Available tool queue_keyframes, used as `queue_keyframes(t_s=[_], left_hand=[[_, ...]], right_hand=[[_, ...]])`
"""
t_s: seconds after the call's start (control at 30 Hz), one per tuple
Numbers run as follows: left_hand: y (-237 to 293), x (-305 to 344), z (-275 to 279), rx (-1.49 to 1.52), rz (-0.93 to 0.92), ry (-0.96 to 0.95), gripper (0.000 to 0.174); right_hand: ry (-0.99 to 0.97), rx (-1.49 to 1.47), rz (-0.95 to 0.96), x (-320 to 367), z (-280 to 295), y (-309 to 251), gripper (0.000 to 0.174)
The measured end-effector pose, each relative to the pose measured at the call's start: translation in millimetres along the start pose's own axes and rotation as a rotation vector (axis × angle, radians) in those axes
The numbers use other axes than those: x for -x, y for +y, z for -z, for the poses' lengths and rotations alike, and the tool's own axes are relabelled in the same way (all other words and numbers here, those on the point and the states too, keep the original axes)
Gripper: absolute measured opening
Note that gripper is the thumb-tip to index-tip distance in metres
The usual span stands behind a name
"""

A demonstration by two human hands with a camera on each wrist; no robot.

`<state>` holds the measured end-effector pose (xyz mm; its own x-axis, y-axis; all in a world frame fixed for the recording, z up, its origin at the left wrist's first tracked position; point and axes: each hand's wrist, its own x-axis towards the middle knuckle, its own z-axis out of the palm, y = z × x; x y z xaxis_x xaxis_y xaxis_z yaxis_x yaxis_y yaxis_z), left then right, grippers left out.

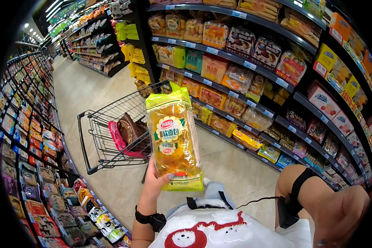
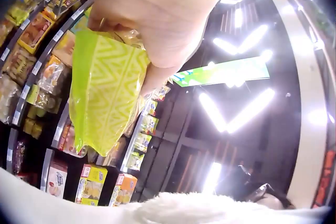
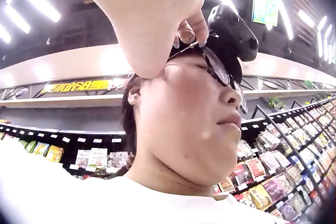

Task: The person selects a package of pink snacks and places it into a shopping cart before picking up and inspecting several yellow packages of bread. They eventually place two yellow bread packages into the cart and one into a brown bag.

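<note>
My left hand (image 1: 155, 177) grips a clear and yellow-green bag of soft bread (image 1: 169, 134) by its lower left side, front label facing up at me. In the left wrist view, the fingers curl round the bag, and its zigzag-patterned green end (image 2: 110, 90) faces the camera. Up beside my face, the right hand (image 3: 157, 19) pinches the side arm of a pair of glasses (image 3: 218, 66) with curled fingertips. A black head camera (image 3: 233, 32) sits right by those fingers. In the head view, the right hand (image 1: 343, 211) appears large and blurred at lower right.
A wire shopping cart (image 1: 111, 111) stands behind the bread bag, holding a brown item (image 1: 132, 130) and a pink one (image 1: 116, 136). Shelves of packaged bread (image 1: 237, 78) run along the right. Racks of bagged snacks (image 1: 41, 182) line the left. Tiled floor (image 1: 72, 87) lies between them.
</note>
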<state>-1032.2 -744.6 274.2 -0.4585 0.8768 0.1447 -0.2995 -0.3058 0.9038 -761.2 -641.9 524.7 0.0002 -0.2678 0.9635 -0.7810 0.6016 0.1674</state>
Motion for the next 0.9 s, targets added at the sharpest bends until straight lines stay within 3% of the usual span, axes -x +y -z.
queue_keyframes(t_s=[0.7, 0.77, 0.83, 0.9], left_hand=[[5.3, -15.6, -19.7, -0.15, -0.113, 0.084, 0.085], [3.6, -18.8, -21.5, -0.141, -0.151, 0.064, 0.085], [9.1, -19.4, -28.7, -0.096, -0.159, 0.057, 0.085], [13.1, -20.2, -33.9, -0.061, -0.157, 0.046, 0.084]], right_hand=[[0.028, -0.053, 0.012, 6.9, 10.2, 24.7, 0.032], [0.18, -0.002, -0.086, 22.5, 8.5, 33.1, 0.032], [0.477, 0.064, -0.362, 61.2, -7.9, 58.6, 0.035], [0.22, 0.115, -0.855, 110.8, -8.3, 92.6, 0.055]])
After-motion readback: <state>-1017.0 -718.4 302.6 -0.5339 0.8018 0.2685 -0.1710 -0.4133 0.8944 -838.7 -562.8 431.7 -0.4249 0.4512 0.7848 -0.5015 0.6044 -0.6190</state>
